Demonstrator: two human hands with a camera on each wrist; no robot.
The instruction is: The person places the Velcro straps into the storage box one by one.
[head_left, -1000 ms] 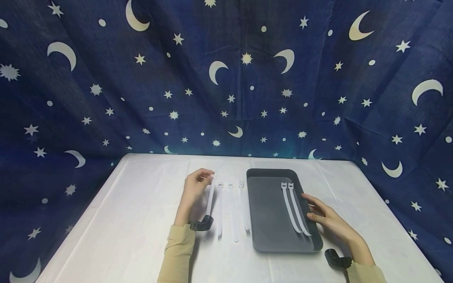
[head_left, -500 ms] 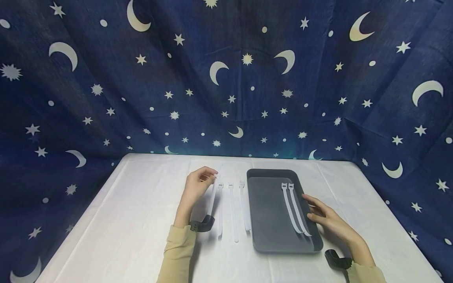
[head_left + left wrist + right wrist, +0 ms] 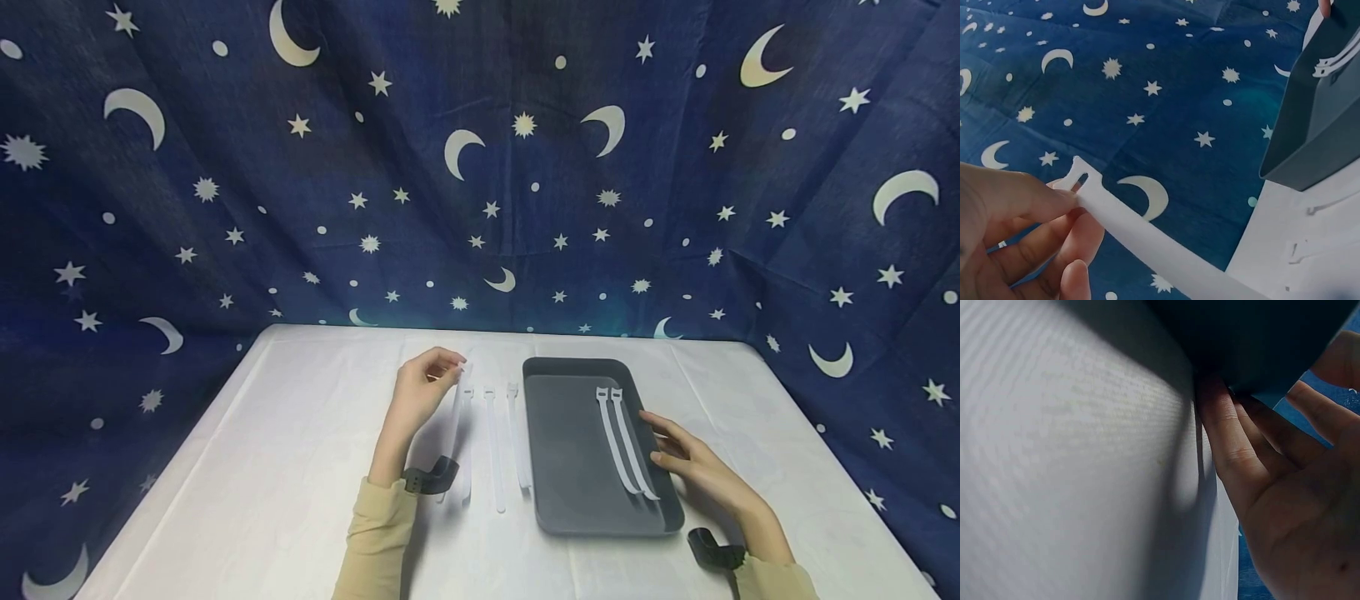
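Observation:
My left hand (image 3: 427, 387) pinches a white cable strap (image 3: 1141, 240) between thumb and fingers, right at its slotted head. The strap hangs down toward my wrist, and its lower part is partly hidden by the wrist camera in the head view. Just right of it, three more white straps lie side by side on the table, the middle strap (image 3: 495, 454) among them. My right hand (image 3: 693, 462) holds the right side of a dark grey tray (image 3: 577, 521), some fingertips at the rim and others low against the outer wall. Inside the tray, two white straps (image 3: 617, 442) lie alongside each other.
A white cloth covers the table (image 3: 285, 467). Behind and around it hangs a dark blue curtain (image 3: 420, 167) with moons and stars. The tray's raised walls stand close to the right of the loose straps.
My left hand has moved slightly up and to the right, raising the pinched strap so that it now overlaps the nearest strap on the table. The right hand and tray stay put.

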